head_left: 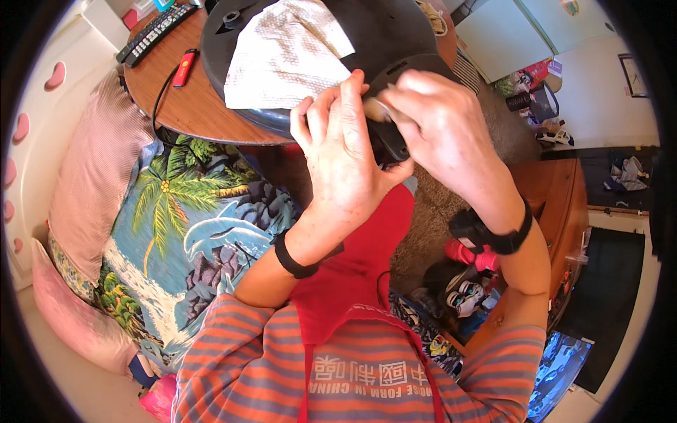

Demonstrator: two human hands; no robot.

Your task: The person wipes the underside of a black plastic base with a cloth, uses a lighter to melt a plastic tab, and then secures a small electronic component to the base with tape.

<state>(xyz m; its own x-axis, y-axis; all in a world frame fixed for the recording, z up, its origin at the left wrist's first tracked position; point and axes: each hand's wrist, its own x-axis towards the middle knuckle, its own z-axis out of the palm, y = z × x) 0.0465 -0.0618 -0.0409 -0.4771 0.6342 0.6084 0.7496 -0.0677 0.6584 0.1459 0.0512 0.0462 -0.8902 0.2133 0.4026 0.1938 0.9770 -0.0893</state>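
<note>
A large round black plastic appliance (384,32) lies on the wooden table, overhanging its near edge. My left hand (342,151) grips the near rim, its fingers stretched over the top and its thumb beside a dark protruding part (392,146). Just to the right, my right hand (441,116) is closed, fingers bent and slightly blurred. A small tan piece (375,110) shows at its fingertips, too smeared to name. Left of both hands, a crumpled white paper towel (285,56) with a dimpled texture rests on the appliance.
On the round table (151,92) lie a black remote control (159,32) and a red object (185,68) beside a black cable. A bed with a palm-and-dolphin cover (169,204) stands to the left. At right are a wooden cabinet (557,201) and a lit screen (560,374).
</note>
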